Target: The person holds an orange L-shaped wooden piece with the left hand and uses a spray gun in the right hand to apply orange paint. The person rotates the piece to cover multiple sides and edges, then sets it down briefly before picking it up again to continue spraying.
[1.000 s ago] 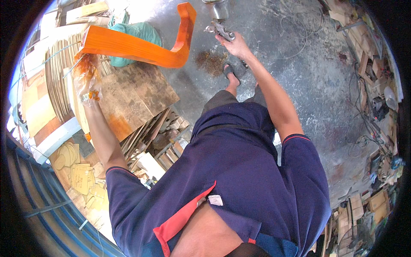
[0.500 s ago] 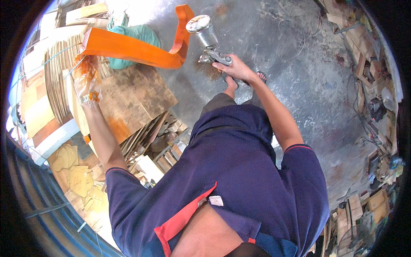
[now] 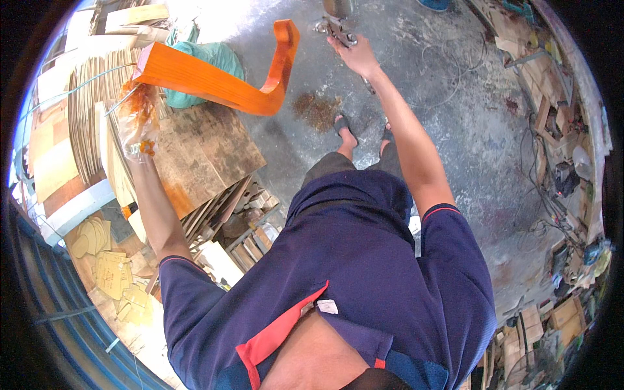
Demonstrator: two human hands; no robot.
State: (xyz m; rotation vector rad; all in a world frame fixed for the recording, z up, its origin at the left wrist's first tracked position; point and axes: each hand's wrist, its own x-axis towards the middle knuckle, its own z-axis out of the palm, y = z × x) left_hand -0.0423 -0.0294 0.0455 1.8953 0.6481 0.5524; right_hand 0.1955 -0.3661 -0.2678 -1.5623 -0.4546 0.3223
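Observation:
An orange-coated wooden piece (image 3: 208,81), long with an upturned far end, is held up at the left. My left hand (image 3: 138,120), covered in clear plastic stained orange, is closed at its left end; the fingers are partly hidden by the plastic and stain. A thin rod or wire shows beside that hand. My right arm reaches far forward, and my right hand (image 3: 356,57) is wrapped round a metal spray gun (image 3: 337,29). The cup (image 3: 340,6) on top of the gun is cut off by the upper edge. The gun points toward the wooden piece, apart from it.
Under the wooden piece lie a stained plywood board (image 3: 208,146), a green plastic bag (image 3: 218,58) and stacked thin wooden strips (image 3: 97,110). A brown-stained patch (image 3: 315,110) marks the concrete floor near my feet. Wood scraps and cables (image 3: 543,188) line the right side.
My right hand has carried the spray gun farther forward and slightly right. The wooden piece has shifted a little to the right and its far end sits lower.

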